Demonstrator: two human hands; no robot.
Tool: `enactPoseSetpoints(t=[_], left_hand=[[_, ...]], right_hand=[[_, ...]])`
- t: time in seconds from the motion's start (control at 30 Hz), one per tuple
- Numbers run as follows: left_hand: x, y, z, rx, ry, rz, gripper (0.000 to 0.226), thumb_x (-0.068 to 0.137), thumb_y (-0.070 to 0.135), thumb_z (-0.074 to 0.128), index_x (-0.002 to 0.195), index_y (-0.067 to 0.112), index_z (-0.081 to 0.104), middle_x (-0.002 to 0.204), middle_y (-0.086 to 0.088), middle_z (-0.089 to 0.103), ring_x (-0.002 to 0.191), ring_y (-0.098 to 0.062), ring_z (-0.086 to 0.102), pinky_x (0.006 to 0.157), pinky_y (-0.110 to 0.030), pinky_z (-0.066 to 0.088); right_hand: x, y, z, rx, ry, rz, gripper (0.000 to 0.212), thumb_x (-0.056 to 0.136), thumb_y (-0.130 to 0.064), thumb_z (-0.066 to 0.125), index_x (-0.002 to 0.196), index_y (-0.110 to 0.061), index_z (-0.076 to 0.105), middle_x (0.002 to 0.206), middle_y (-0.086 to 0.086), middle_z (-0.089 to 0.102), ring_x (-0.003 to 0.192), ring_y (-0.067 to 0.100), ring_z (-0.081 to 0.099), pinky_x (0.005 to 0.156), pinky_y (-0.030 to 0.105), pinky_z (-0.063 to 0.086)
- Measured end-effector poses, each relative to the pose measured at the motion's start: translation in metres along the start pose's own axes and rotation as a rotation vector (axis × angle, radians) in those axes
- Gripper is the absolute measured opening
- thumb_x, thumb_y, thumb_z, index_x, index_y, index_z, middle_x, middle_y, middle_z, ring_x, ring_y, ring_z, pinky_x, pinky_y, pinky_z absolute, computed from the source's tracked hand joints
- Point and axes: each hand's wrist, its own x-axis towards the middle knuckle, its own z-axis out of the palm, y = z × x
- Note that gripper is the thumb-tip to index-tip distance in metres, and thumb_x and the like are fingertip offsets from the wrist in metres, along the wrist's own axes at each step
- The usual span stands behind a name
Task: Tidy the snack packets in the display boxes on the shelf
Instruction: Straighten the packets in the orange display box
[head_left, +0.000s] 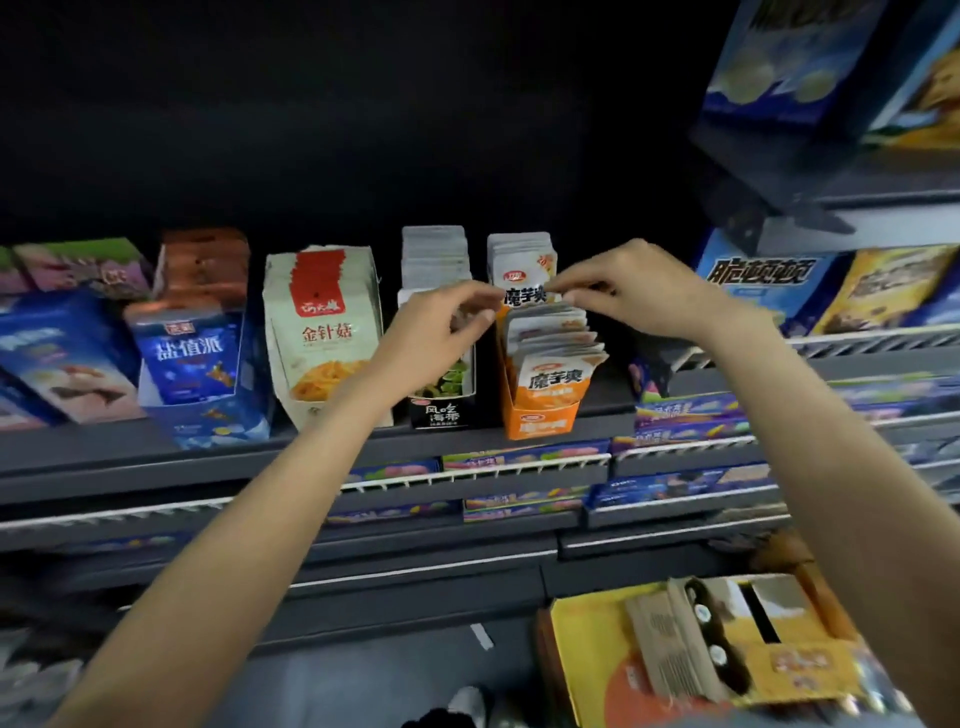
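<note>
- The fingers (558, 287) of my right hand (639, 291) were curled in, thumb and forefinger pinching the upper right corner of a white-and-orange snack packet (524, 291).
- The fingers (480, 317) of my left hand (441, 332) were curled too, pinching at the left edge of that same packet, so I held it between both hands.
- The held packet stood upright above the orange display box (540, 418), raised higher than the fanned row of matching packets (553, 358) sitting in the box.
- More of those packets (522, 252) stood stacked behind the held one, toward the back of the shelf (208, 452).
- The orange display box sat on the dark shelf, its front at the shelf edge.
- Just to its left was a black display box (441, 413) with white lettering, partly hidden by my left wrist; a row of grey-topped packets (435, 254) ran back behind it.
- Farther left stood a pale box (324, 332) printed with a red label and yellow food, then a blue box (200, 364), then more blue packaging at the frame edge.
- On the right, blue and yellow bags (831, 291) leaned on a wire-fronted shelf.
- Lower shelves with white wire rails (467, 475) held flat, colourful packs; their print was too blurred to read.
- At the lower right an opened yellow carton (587, 649) with brown flaps lay below the shelves.
</note>
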Motion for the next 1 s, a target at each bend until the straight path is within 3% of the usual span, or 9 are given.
enactPoseSetpoints(t=[0.07,0.23,0.3,0.37,0.5,0.6,0.73,0.9,1.0], left_hand=[[0.006,-0.003,0.001,-0.025,-0.024,-0.009,0.027,0.097,0.025,0.052,0.122,0.024,0.061,0.113,0.009,0.067,0.099,-0.003,0.062,0.084,-0.015,0.049],[0.016,-0.002,0.005,0.024,-0.054,0.066,0.023,0.097,0.027,0.053,0.114,0.022,0.067,0.098,0.011,0.068,0.079,0.015,0.055,0.068,-0.001,0.037],[0.018,-0.003,0.008,0.062,-0.034,0.1,0.022,0.096,0.027,0.053,0.112,0.022,0.067,0.092,0.009,0.07,0.073,0.008,0.06,0.068,-0.009,0.044],[0.022,-0.004,0.01,0.102,0.006,0.125,0.021,0.096,0.026,0.054,0.109,0.02,0.068,0.086,0.005,0.071,0.07,-0.008,0.066,0.069,-0.027,0.053],[0.032,0.001,0.012,0.063,0.037,0.099,0.012,0.091,0.022,0.062,0.097,0.02,0.072,0.081,0.012,0.068,0.072,0.001,0.061,0.072,-0.021,0.051],[0.036,0.011,0.008,-0.118,0.083,0.061,0.008,0.091,0.021,0.062,0.09,0.026,0.069,0.079,0.019,0.066,0.076,0.004,0.061,0.07,-0.01,0.043],[0.036,0.024,0.002,-0.392,0.093,0.052,0.016,0.09,0.019,0.061,0.094,0.035,0.059,0.09,0.018,0.064,0.086,0.009,0.06,0.076,-0.007,0.043],[0.033,0.017,0.007,-0.476,0.075,-0.003,0.02,0.086,0.016,0.067,0.098,0.03,0.06,0.097,0.012,0.067,0.09,0.001,0.064,0.081,-0.017,0.05],[0.029,0.02,0.005,-0.638,0.176,-0.077,0.017,0.086,0.012,0.065,0.096,0.025,0.062,0.093,0.008,0.068,0.083,0.0,0.066,0.071,-0.016,0.051]], right_hand=[[0.008,0.006,0.001,0.056,-0.076,-0.001,0.026,0.095,-0.024,0.056,0.117,-0.02,0.068,0.113,-0.003,0.07,0.102,0.01,0.064,0.09,0.028,0.048],[0.016,0.011,0.0,0.253,-0.163,0.003,0.023,0.095,-0.019,0.055,0.111,-0.011,0.07,0.099,0.001,0.072,0.087,0.009,0.068,0.079,0.024,0.054],[0.016,0.014,0.0,0.326,-0.186,0.006,0.024,0.095,-0.021,0.054,0.111,-0.01,0.07,0.098,0.002,0.072,0.088,0.008,0.069,0.079,0.022,0.056],[0.015,0.016,-0.001,0.362,-0.2,0.01,0.026,0.096,-0.025,0.053,0.111,-0.011,0.069,0.099,0.003,0.072,0.09,0.008,0.069,0.08,0.022,0.056],[0.013,0.016,0.0,0.361,-0.2,0.034,0.029,0.096,-0.03,0.053,0.114,-0.014,0.068,0.101,0.0,0.071,0.089,0.007,0.067,0.078,0.023,0.056],[0.011,0.014,0.0,0.239,-0.084,-0.008,0.021,0.093,-0.029,0.06,0.105,-0.017,0.071,0.09,-0.01,0.07,0.081,0.001,0.064,0.077,0.024,0.052],[0.008,0.011,-0.008,0.138,0.24,0.004,0.015,0.093,-0.025,0.06,0.097,-0.015,0.069,0.081,-0.007,0.067,0.071,0.006,0.062,0.068,0.035,0.053],[-0.001,-0.003,-0.033,0.433,0.613,0.129,0.006,0.096,-0.019,0.055,0.092,-0.017,0.058,0.08,0.005,0.068,0.056,0.008,0.065,0.05,0.021,0.05],[-0.003,-0.006,-0.037,0.594,0.687,0.187,0.006,0.097,-0.019,0.054,0.094,-0.018,0.058,0.083,0.002,0.068,0.062,0.011,0.067,0.055,0.03,0.056]])
